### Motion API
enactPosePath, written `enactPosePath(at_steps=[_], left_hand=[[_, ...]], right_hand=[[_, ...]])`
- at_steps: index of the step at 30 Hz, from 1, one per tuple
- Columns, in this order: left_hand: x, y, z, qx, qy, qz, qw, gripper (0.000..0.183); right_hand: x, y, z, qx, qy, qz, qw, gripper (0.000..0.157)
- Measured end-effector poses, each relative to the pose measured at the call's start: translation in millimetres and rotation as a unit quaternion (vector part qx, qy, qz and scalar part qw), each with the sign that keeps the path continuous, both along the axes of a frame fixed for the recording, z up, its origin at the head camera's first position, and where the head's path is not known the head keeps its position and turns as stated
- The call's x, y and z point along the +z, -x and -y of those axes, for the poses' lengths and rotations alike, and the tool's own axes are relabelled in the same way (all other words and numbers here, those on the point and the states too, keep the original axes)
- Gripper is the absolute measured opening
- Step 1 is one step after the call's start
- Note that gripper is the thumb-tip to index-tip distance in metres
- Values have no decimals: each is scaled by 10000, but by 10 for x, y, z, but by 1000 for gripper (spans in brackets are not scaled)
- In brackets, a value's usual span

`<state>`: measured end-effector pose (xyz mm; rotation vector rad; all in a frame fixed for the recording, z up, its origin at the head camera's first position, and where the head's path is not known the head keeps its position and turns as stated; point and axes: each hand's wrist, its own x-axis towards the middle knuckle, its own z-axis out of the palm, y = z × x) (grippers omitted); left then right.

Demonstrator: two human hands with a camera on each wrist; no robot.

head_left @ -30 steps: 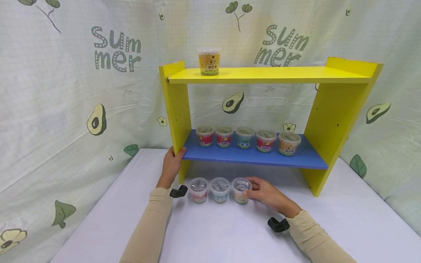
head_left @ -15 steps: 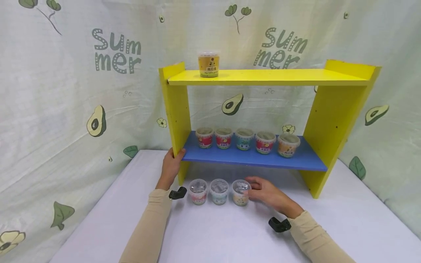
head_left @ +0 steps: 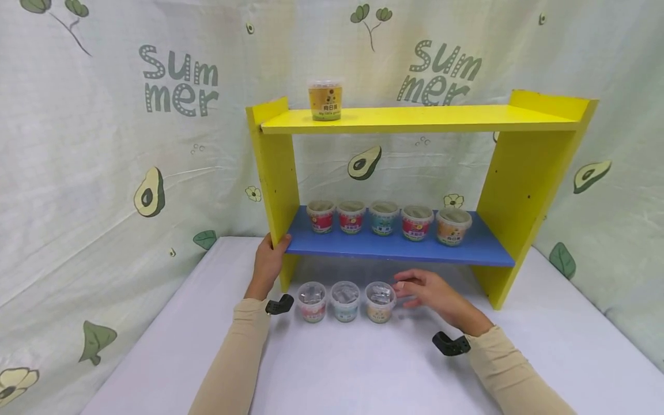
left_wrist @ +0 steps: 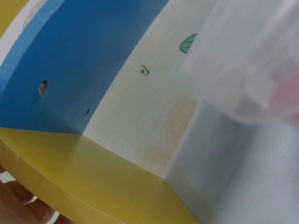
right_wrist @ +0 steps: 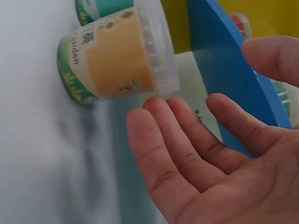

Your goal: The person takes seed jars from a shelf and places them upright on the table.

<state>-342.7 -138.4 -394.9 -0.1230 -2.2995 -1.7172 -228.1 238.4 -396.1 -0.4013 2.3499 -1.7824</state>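
My left hand [head_left: 267, 264] grips the yellow left side panel [head_left: 276, 178] of the shelf unit, thumb at the end of the blue board [head_left: 358, 249]. In the left wrist view its fingers [left_wrist: 21, 198] show behind the panel. Fingers spread, my right hand [head_left: 436, 295] is just right of an orange-labelled plastic cup [head_left: 380, 313] on the table. The right wrist view shows its fingertips close to the lid of that lidded cup [right_wrist: 117, 56], with nothing in the palm. A teal-labelled cup [head_left: 345, 312] and a pink-labelled cup [head_left: 313, 312] complete the row.
Several cups line the blue board, among them a red-labelled cup [head_left: 417, 228] and an orange-labelled one [head_left: 452, 233]. A yellow cup [head_left: 325, 104] stands on the yellow top board [head_left: 425, 118]. The right side panel [head_left: 534, 190] rises beyond my right hand. A printed cloth [head_left: 197, 173] hangs behind.
My right hand has let go of the orange-labelled cup and drawn slightly up and right, its fingers opening. The cup stays at the row's right end. My left hand keeps its grip.
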Motion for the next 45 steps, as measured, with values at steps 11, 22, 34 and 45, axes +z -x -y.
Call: enactPosePath(at_steps=[11,22,34,45], left_hand=[[-3,-18,7,-41,5,-30,10000,68],[58,-3,24,7,-36,-171,9998,63],[7,-81,5,-29,-25,-111,9999,62],[22,-102,-13,-24,35,-205,9998,61]], right_hand=[[192,-80,-121,-40,160,-118,9998,50],[362,-92,-122,61,60,-237,9997,52],[643,-214,-90,145,-106,-469,9987,51],[1212,-130,-23,210,-280,-1060,9937,48]])
